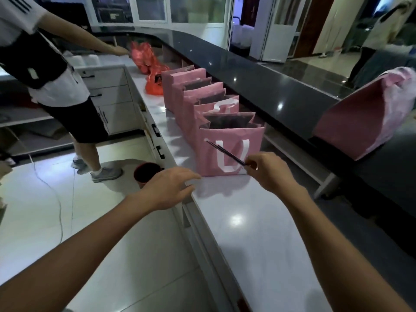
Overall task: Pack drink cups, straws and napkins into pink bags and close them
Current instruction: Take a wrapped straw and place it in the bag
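At the near end of the bag row, over the white worktop (236, 221):

Right fingers (252, 165): curled, pinching two thin dark straws (225, 152) at their lower end.
Straws: slanting up and left across the front face of the nearest pink bag (231, 152), over its white U mark.
Right hand (270, 171): knuckles up, just in front of the bag's lower right corner, forearm stretched in from the lower right.
Left fingers (189, 176): straight and loosely spread, holding nothing, tips above the worktop's front edge.
Left hand (171, 188): palm down, hovering near the bag's lower left corner, forearm reaching in from the lower left.
Nearest pink bag: upright, mouth open, dark inside; contents not discernible.
Other pink bags (193, 91): standing in a close row behind it, against the raised dark counter (258, 70), most with open mouths.
Open room: bare worktop between the hands and the camera; narrow strip left of the row up to the front edge.
Edges: front edge dropping to cabinet drawers and tiled floor (67, 188).
Farther off: orange plastic bags (148, 64) past the row's far end; another person (56, 75) standing left, arm reaching toward them; a large pink bag (360, 122) on the dark counter at right.
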Available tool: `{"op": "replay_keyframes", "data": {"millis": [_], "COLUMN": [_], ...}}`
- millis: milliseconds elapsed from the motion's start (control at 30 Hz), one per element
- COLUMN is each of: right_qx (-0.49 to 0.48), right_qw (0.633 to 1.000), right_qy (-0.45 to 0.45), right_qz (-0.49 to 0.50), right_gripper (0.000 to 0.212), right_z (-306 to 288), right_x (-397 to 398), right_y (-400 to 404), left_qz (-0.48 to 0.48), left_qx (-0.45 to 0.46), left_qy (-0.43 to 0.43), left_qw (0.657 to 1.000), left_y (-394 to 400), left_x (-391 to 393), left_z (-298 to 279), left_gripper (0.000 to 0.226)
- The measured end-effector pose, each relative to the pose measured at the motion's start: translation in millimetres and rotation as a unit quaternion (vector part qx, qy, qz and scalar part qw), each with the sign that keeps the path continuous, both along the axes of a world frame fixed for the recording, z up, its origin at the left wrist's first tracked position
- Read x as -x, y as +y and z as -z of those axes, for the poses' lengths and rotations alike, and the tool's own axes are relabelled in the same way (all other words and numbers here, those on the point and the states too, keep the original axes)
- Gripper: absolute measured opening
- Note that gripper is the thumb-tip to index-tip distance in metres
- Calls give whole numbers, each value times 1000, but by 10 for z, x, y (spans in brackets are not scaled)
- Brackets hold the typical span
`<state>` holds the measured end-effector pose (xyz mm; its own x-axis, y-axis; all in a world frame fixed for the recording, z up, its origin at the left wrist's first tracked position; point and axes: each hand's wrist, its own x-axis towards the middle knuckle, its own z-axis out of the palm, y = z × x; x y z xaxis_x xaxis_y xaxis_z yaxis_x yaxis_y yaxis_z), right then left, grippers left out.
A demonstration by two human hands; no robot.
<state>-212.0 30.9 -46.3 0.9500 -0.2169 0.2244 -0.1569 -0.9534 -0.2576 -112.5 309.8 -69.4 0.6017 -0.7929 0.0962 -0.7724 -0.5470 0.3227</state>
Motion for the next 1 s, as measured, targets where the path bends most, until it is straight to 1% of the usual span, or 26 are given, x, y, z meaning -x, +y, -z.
{"op": "replay_keyframes", "data": {"millis": [167,300,367,467,600,667,767,800,900,1000], "right_qx": [54,89,122,178,231,259,260,259,252,256], "right_qw": [998,995,991,983,970,962,959,958,960,953], "right_qy": [4,18,30,42,76,91,116,118,118,153], "right_qz": [31,44,41,32,19,9,-12,-17,-32,-50], "right_gripper": [6,12,16,18,18,15,12,11,14,18], "right_z": [-244,-376,-399,-404,-370,-310,-196,-164,-84,-15], "right_x": [-492,-859,-1051,-1347,-1705,-1856,-2086,-2163,-2362,-2524], "right_y": [-345,-589,-703,-843,-926,-934,-927,-915,-846,-775], "left_qz": [-10,18,39,81,109,115,122,130,142,143], "left_qx": [35,88,100,100,62,38,31,33,39,66], "left_qy": [-6,-48,-62,-56,-35,-25,-17,-17,-34,-46], "left_qw": [999,995,992,990,992,992,992,991,988,986], "left_y": [-307,-647,-862,-1177,-1422,-1454,-1446,-1437,-1409,-1392], "left_x": [-530,-988,-1223,-1586,-2033,-2204,-2410,-2458,-2554,-2621], "left_z": [-88,-238,-322,-387,-311,-253,-177,-158,-77,16], "left_gripper": [35,29,28,30,29,36,66,73,82,83]}}
